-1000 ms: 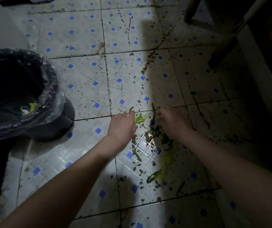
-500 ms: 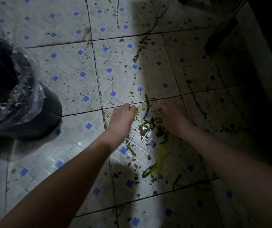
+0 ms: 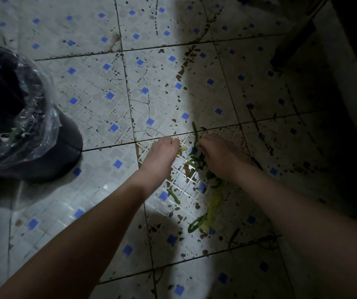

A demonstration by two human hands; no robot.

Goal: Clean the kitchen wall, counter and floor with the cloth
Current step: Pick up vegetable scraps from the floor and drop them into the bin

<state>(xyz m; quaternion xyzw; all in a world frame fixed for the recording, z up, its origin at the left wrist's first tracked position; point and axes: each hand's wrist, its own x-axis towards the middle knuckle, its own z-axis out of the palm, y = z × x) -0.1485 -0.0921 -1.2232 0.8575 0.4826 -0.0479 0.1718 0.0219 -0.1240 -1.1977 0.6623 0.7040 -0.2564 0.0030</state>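
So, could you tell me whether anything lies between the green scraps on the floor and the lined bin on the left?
Nothing visible does. Between the green scraps and the bin there is only bare tile floor; the left hand and right hand are already at the scraps.

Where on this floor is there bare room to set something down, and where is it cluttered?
Free: the pale blue-dotted tiled floor between the black plastic-lined bin and the left hand, and the tiles beyond both hands. Crowded: green vegetable scraps lie between the left and right hand and trail down under the right forearm.
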